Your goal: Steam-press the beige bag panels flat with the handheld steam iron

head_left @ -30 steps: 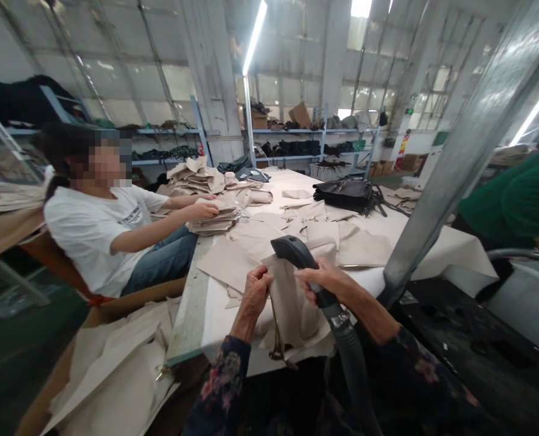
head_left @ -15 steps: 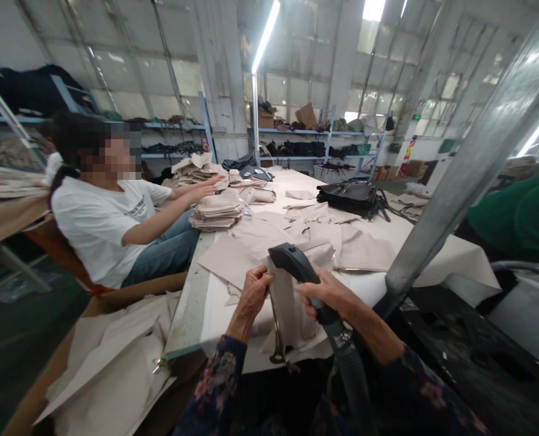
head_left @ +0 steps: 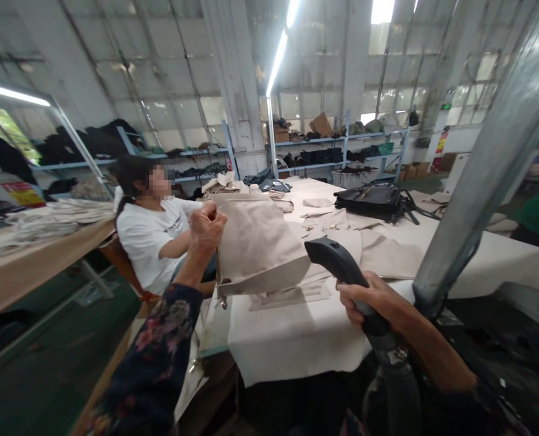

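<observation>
My left hand [head_left: 207, 227] is raised and closed on the top corner of a beige fabric bag piece [head_left: 255, 245], which hangs lifted above the table's near left edge. My right hand [head_left: 373, 301] grips the dark grey nozzle handle [head_left: 337, 261] of a hose [head_left: 399, 387] that runs down toward me. The nozzle tip points up and left, close to the lifted piece's right side. More beige pieces [head_left: 378, 254] lie flat on the white-covered table [head_left: 306, 333].
A person in a white shirt [head_left: 154, 239] sits at the table's left side. A black bag [head_left: 373, 200] lies farther back. A slanted metal post [head_left: 482, 163] stands at the right. A wooden table [head_left: 24, 266] is at the left, shelves along the far wall.
My left hand has lifted the beige piece up and to the left, off the table edge. The nozzle in my right hand has come away from the piece. The view turned left.
</observation>
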A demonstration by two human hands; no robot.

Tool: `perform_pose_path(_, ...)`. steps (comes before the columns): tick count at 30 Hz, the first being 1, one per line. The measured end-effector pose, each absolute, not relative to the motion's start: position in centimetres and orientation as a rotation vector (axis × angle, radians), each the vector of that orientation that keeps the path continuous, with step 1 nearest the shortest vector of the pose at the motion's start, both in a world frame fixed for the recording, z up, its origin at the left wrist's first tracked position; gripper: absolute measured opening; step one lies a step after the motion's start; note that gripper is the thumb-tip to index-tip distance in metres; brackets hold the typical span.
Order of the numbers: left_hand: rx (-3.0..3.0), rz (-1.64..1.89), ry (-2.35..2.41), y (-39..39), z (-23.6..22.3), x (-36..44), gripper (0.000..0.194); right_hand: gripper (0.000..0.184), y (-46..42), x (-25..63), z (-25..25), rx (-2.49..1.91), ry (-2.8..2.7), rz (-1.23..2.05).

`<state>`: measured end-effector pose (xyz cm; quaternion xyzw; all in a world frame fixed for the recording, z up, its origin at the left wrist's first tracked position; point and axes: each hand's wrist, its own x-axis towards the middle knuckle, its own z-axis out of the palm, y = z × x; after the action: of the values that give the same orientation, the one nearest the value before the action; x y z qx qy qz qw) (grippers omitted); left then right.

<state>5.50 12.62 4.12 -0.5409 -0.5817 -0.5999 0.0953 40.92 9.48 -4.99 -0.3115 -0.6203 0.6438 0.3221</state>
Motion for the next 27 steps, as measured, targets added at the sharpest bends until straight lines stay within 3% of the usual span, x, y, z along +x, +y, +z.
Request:
perform_pose_path(3, -1.631, -1.187, -1.515, 10.4, 7.0, 7.8, 0.008, 0.034, 9.0, 41.7, -5.9, -0.797, -1.639, 1.694)
perform_pose_path(5, -1.721, -0.913, -1.45, 9.5, 5.8, 10.7, 0.02, 0.031, 8.4, 42.7, -6.4, -0.8, -1.629, 1.701)
perform_pose_path(8, -1.994, -0.52, -1.431, 9.6, -0.9, 15.5, 0.035, 0.032, 7.1, 44.6, -7.2, -0.855, -1.659, 1.684)
perform_pose_path(11, -2.241, -0.236, -1.518, 10.3, -10.3, 18.9, 0.029, 0.036, 5.6, 46.6, -8.6, -0.971, -1.626, 1.692)
perform_pose_path(14, -2.313, -0.251, -1.654, 10.0, -17.6, 20.2, 0.02, 0.033, 4.4, 48.0, -10.2, -1.085, -1.535, 1.745)
perform_pose_path(16, -2.311, -0.383, -1.658, 9.5, -20.1, 20.1, 0.021, 0.031, 4.0, 48.3, -11.0, -1.144, -1.527, 1.775)
perform_pose_path(27, -2.324, -0.69, -1.626, 8.4, -21.2, 19.5, 0.029, 0.032, 7.1, 42.6, -11.3, -1.336, -1.601, 1.962)
